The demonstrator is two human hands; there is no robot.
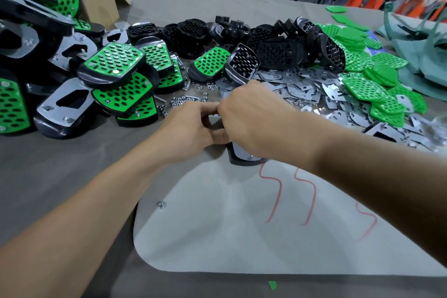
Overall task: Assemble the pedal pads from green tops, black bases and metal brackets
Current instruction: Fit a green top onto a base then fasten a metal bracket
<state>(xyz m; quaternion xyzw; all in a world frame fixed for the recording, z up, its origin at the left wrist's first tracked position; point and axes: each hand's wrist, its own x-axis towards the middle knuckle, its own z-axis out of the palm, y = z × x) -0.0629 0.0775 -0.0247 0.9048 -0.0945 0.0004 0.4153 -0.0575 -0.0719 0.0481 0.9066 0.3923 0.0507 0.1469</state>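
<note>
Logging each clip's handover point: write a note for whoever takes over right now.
Left hand: grips the pad at centre, metal showing on it.
Right hand: over the pad's far end; fingers hidden.
Finished pads are piled left, bases behind, brackets and tops right, nuts just beyond the hands.
Done: the finished pile.
Left: complete this pad; many loose parts remain.
</note>
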